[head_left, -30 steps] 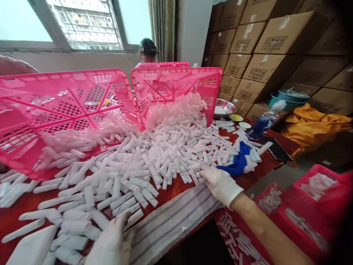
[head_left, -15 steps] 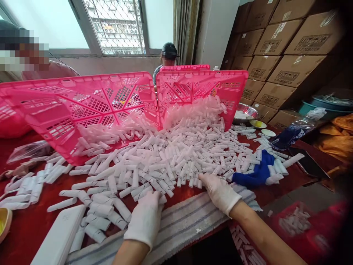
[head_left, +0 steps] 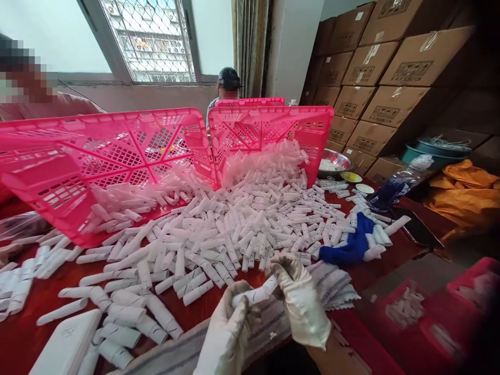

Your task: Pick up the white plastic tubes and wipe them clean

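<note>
Both my hands wear white gloves. My left hand [head_left: 230,323] grips a white tube [head_left: 255,295], its thumb and fingers round the near end. The fingers of my right hand [head_left: 295,291] are pinched together at the tube's far end; whether a second small piece is between them is hidden. Under my hands lies a grey striped towel [head_left: 187,349]. Just beyond it spreads a big heap of similar white tubes [head_left: 219,229], many with a thin dark line. A blue cloth [head_left: 349,242] lies to the right of my right hand.
Two tilted pink crates [head_left: 133,135] [head_left: 269,122] spill tubes onto the red tabletop [head_left: 50,325]. A white power bank-like block [head_left: 64,344] lies at left, a bottle of dark liquid [head_left: 400,182] at right. Cardboard boxes [head_left: 406,65] are stacked behind. Two people sit across the table.
My hands have come together over the towel from separate spots at the heap's edge. A white tube now shows between them. The view has shifted slightly to the right.
</note>
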`<state>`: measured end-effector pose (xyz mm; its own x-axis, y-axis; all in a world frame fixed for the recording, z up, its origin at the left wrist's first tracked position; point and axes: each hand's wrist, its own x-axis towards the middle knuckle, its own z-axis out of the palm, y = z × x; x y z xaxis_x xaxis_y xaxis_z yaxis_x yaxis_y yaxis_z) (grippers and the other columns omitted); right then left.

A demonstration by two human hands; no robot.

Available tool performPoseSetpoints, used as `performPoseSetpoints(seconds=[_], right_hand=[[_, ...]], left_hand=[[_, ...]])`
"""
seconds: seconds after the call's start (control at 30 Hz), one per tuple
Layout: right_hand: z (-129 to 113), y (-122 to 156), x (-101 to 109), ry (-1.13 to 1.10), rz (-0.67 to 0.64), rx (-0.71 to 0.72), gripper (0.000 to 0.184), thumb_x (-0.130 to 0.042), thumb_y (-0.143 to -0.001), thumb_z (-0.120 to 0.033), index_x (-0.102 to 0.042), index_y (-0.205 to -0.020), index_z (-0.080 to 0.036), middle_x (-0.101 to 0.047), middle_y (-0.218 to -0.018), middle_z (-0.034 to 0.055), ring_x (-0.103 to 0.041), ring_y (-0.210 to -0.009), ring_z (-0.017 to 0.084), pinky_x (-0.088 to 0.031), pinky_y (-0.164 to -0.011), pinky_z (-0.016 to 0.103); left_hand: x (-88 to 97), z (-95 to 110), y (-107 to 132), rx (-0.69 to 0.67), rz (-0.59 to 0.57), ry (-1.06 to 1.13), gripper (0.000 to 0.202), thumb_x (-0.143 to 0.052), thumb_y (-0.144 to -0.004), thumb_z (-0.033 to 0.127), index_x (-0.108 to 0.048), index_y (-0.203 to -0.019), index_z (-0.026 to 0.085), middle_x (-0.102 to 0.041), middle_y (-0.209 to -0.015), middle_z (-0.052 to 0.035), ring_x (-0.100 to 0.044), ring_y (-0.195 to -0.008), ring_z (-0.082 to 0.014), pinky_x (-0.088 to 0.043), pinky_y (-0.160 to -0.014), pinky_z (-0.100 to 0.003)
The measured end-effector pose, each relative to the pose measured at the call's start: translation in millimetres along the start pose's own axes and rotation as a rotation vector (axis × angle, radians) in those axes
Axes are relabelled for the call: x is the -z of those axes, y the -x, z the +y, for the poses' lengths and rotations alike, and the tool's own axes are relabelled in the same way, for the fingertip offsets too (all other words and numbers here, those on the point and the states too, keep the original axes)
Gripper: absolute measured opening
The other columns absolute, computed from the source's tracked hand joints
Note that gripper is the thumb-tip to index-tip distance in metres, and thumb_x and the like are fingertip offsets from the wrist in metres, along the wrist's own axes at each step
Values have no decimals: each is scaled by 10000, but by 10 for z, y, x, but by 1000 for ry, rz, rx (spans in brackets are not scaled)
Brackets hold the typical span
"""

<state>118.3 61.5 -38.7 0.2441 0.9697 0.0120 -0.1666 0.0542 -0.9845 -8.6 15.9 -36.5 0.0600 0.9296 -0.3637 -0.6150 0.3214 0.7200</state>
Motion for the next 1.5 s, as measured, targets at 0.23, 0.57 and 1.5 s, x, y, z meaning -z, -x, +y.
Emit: performPoseSetpoints(seconds=[0.23,0.57,1.5], right_hand=[[-70,156,-48,148,51,49,216,-612,-795,-413,-600,-875,-213,-642,-746,11,-579,-656,159,-480,-639,276],[-146,237,68,75,-64,23,209,-587,-834,-435,-571,-910,-240,-597,-839,0,-556,-768,156,-468,-695,252],[-201,-236,1071,1336,-115,135,189,-454,-834,-241,-608,-938,-205,-656,-966,96,-609,-892,234,-454,-768,322]], left_hand=[[-41,-298,29,-399,250,-499,364,-637,-744,495,-569,-956,207,-640,-1032,-73,-635,-927,-212,-502,-832,-314],[89,-330,33,-508,230,-933,298,-527,-835,394,-585,-1076,229,-661,-1085,-82,-619,-999,-252,-462,-901,-402],[761,631,-267,-278,261,-2159,277,-483,-815,161,-624,-1052,135,-644,-1001,-112,-604,-897,-277,-470,-798,-382]])
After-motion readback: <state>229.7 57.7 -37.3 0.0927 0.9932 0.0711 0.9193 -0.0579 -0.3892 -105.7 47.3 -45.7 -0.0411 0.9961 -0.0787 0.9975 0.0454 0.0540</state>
